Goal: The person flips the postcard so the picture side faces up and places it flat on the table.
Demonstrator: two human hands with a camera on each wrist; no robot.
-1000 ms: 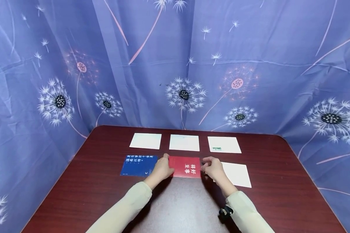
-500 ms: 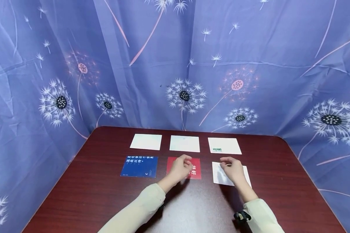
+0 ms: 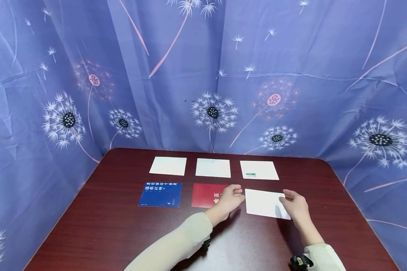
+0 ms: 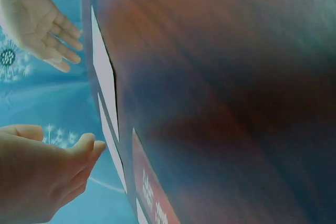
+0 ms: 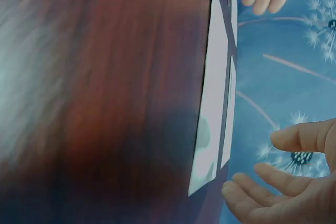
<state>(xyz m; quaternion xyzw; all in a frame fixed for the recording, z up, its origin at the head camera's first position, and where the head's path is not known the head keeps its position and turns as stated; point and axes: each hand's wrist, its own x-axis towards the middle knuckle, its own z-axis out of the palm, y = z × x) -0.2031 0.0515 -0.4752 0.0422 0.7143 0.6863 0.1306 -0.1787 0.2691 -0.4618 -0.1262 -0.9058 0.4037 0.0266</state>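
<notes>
A white card (image 3: pixel 262 203) lies flat at the front right, between my two hands. My left hand (image 3: pixel 228 200) hovers at its left side, overlapping the red card (image 3: pixel 202 195) with white characters in the head view. At the white card's right edge hovers my right hand (image 3: pixel 296 207), casting a shadow on the card. Nothing is held by either hand. In the right wrist view the right hand's fingers (image 5: pixel 278 179) are loosely spread, thumb apart. The left wrist view has the left hand (image 4: pixel 50 174) with relaxed fingers, above the table.
A blue card (image 3: pixel 161 195) with white characters lies left of the red one. Behind them is a row of white cards: left (image 3: pixel 168 166), middle (image 3: pixel 213 168) and right (image 3: pixel 259 170), this last with a small green picture. A blue dandelion curtain (image 3: pixel 176 113) hangs behind the dark red table (image 3: pixel 98 218).
The left hand has left the red card's left edge and moved right across it. My right hand has shifted right, from beside the red card to the white card's right edge.
</notes>
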